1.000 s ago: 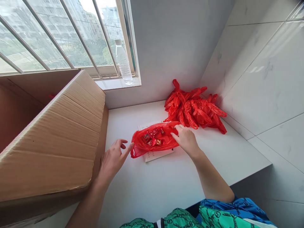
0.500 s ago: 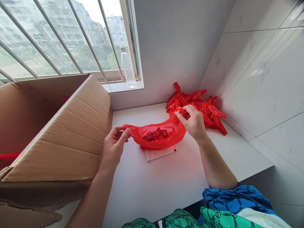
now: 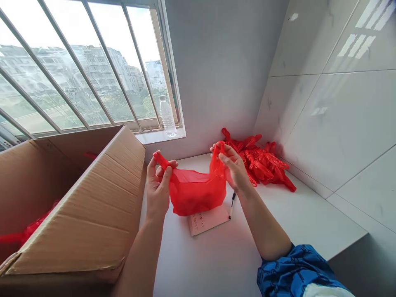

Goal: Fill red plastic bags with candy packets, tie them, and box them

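A red plastic bag [image 3: 196, 192] hangs in the air above the white counter [image 3: 216, 255], held up by its two handles. My left hand [image 3: 157, 183] pinches the left handle, fingers closed round it. The right handle is gripped by my right hand [image 3: 233, 167], which is also closed. The bag's belly sags between them just above a small sheet of paper [image 3: 207, 218]. Its contents are hidden by the red film.
A pile of tied red bags [image 3: 262, 163] lies in the back right corner. A large open cardboard box [image 3: 77, 210] stands at the left, red plastic inside. A pen [image 3: 231, 204] lies by the paper. A water bottle [image 3: 167, 115] stands on the window sill.
Both hands have lifted the bag off the counter by its handles, and it now hangs closed. The small red packets inside are no longer visible. The view has tilted upward.
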`<action>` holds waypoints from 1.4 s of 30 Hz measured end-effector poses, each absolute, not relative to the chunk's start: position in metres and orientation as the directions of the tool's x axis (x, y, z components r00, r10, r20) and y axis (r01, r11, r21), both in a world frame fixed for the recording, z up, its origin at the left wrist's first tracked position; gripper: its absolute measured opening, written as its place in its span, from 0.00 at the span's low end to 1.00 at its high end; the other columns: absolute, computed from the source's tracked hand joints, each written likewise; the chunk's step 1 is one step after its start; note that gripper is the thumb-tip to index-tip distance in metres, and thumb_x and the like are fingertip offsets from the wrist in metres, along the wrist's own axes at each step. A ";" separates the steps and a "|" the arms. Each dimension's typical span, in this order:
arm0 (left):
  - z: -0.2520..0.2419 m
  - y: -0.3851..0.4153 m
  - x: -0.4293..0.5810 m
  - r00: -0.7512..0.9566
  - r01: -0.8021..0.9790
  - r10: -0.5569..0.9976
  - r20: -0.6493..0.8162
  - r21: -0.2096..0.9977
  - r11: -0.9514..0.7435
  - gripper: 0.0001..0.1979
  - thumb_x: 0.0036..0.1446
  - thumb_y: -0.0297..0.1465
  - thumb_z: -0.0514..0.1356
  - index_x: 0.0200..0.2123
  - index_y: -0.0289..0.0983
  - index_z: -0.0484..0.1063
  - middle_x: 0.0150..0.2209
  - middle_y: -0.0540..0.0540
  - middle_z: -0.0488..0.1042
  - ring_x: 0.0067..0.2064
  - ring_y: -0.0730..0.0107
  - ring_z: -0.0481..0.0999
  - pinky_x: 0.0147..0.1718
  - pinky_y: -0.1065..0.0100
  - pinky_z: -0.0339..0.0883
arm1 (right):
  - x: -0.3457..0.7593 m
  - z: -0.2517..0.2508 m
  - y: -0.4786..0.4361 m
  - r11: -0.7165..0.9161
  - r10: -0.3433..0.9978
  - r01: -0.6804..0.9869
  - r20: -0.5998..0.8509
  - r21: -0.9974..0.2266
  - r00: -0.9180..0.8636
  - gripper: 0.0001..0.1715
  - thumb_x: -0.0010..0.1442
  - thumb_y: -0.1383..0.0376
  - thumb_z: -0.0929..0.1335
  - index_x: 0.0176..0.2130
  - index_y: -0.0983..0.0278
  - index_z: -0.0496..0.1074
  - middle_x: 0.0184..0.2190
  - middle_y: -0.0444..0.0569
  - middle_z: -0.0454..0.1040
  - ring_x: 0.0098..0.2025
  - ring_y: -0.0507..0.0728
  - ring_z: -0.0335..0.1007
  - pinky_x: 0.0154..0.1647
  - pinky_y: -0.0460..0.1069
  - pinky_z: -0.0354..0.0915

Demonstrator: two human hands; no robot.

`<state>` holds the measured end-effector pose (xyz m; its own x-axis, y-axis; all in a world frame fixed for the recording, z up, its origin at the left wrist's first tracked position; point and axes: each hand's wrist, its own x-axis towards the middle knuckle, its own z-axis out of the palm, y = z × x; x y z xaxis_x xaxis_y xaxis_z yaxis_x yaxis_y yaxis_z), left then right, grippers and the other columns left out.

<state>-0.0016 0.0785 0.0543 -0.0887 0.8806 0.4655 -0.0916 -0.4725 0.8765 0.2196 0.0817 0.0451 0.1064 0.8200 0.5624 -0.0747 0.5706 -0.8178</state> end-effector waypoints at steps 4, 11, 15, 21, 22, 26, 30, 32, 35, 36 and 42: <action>0.045 0.072 0.005 0.090 -0.126 0.914 0.397 0.915 -0.385 0.25 0.65 0.44 0.57 0.63 0.49 0.61 0.30 0.52 0.73 0.26 0.75 0.68 0.31 0.70 0.70 | 0.199 0.040 0.075 0.477 0.862 -0.045 0.477 -0.878 -0.169 0.45 0.59 0.51 0.72 0.68 0.52 0.53 0.66 0.52 0.60 0.64 0.62 0.63 0.61 0.58 0.64; 0.022 0.074 0.001 0.524 -0.051 0.846 0.102 0.995 -0.088 0.40 0.62 0.61 0.40 0.52 0.35 0.73 0.20 0.52 0.61 0.21 0.74 0.58 0.21 0.70 0.54 | 0.169 0.022 0.068 0.298 0.854 -0.036 0.283 -0.954 -0.437 0.29 0.58 0.49 0.73 0.56 0.56 0.73 0.58 0.51 0.70 0.47 0.58 0.76 0.46 0.53 0.72; 0.023 0.073 -0.001 0.556 -0.053 0.821 0.128 0.991 -0.119 0.30 0.64 0.56 0.49 0.56 0.39 0.67 0.27 0.50 0.70 0.27 0.71 0.67 0.29 0.69 0.63 | 0.166 0.012 0.075 0.150 0.886 -0.153 0.202 -0.977 -0.418 0.23 0.63 0.47 0.67 0.43 0.63 0.78 0.22 0.43 0.73 0.24 0.52 0.69 0.26 0.47 0.63; 0.032 0.073 -0.004 0.427 -0.053 0.903 0.053 0.998 -0.033 0.25 0.60 0.37 0.64 0.54 0.44 0.53 0.33 0.53 0.73 0.34 0.73 0.73 0.37 0.70 0.66 | 0.173 0.010 0.085 0.094 0.959 -0.418 0.194 -0.903 -0.204 0.22 0.63 0.48 0.68 0.46 0.61 0.77 0.28 0.43 0.73 0.24 0.48 0.60 0.25 0.45 0.59; 0.033 0.074 -0.005 0.419 -0.061 0.908 0.026 0.998 -0.001 0.24 0.61 0.37 0.63 0.54 0.44 0.54 0.31 0.54 0.72 0.34 0.73 0.72 0.37 0.71 0.65 | 0.175 0.013 0.084 0.107 0.952 -0.414 0.214 -0.904 -0.221 0.22 0.64 0.49 0.67 0.47 0.61 0.76 0.30 0.44 0.73 0.25 0.48 0.61 0.26 0.46 0.60; 0.032 0.076 -0.005 0.431 -0.115 0.902 -0.010 0.991 0.066 0.20 0.62 0.41 0.61 0.53 0.43 0.61 0.31 0.53 0.72 0.34 0.73 0.73 0.35 0.71 0.65 | 0.185 0.023 0.075 0.294 0.868 -0.185 0.343 -0.938 -0.359 0.17 0.66 0.55 0.67 0.50 0.61 0.71 0.34 0.45 0.75 0.31 0.51 0.69 0.35 0.48 0.66; 0.031 0.074 -0.001 0.410 0.088 0.911 0.048 0.992 -0.092 0.23 0.58 0.42 0.65 0.53 0.41 0.66 0.32 0.51 0.75 0.34 0.70 0.74 0.34 0.71 0.66 | 0.189 0.026 0.072 0.540 0.822 0.095 0.499 -0.836 -0.274 0.13 0.62 0.61 0.70 0.47 0.60 0.69 0.44 0.47 0.72 0.38 0.53 0.71 0.40 0.50 0.69; 0.030 0.072 0.000 0.418 0.174 0.906 0.070 0.972 -0.156 0.23 0.58 0.43 0.65 0.54 0.41 0.69 0.33 0.50 0.76 0.35 0.69 0.74 0.34 0.70 0.66 | 0.188 0.025 0.071 0.608 0.792 0.210 0.566 -0.766 -0.228 0.10 0.61 0.62 0.70 0.43 0.60 0.69 0.44 0.47 0.70 0.38 0.53 0.70 0.38 0.49 0.69; 0.031 0.070 0.000 0.409 0.179 0.907 0.098 0.966 -0.185 0.21 0.60 0.43 0.63 0.53 0.39 0.73 0.37 0.46 0.79 0.38 0.66 0.76 0.36 0.69 0.68 | 0.188 0.024 0.068 0.680 0.731 0.338 0.640 -0.651 -0.237 0.06 0.62 0.63 0.70 0.40 0.60 0.70 0.41 0.47 0.70 0.39 0.54 0.70 0.38 0.49 0.70; 0.032 0.070 -0.001 0.399 0.155 0.912 0.094 0.974 -0.168 0.22 0.59 0.43 0.63 0.53 0.39 0.74 0.40 0.45 0.79 0.39 0.65 0.77 0.37 0.69 0.68 | 0.189 0.025 0.066 0.700 0.708 0.363 0.661 -0.615 -0.247 0.04 0.63 0.63 0.70 0.39 0.60 0.71 0.41 0.47 0.71 0.40 0.54 0.71 0.38 0.49 0.70; 0.031 0.075 -0.004 0.359 -0.196 0.933 -0.003 0.977 0.078 0.22 0.57 0.43 0.66 0.51 0.39 0.78 0.44 0.42 0.80 0.41 0.67 0.77 0.41 0.70 0.70 | 0.204 0.026 0.058 0.777 0.597 0.428 0.757 -0.462 -0.265 0.07 0.66 0.65 0.69 0.42 0.56 0.79 0.42 0.47 0.79 0.44 0.56 0.71 0.44 0.53 0.70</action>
<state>-0.0037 0.0745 0.0315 0.3588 0.9334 -0.0029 -0.1962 0.0784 0.9774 0.2045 0.0575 0.0255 -0.2648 0.5968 0.7575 0.4283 0.7766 -0.4621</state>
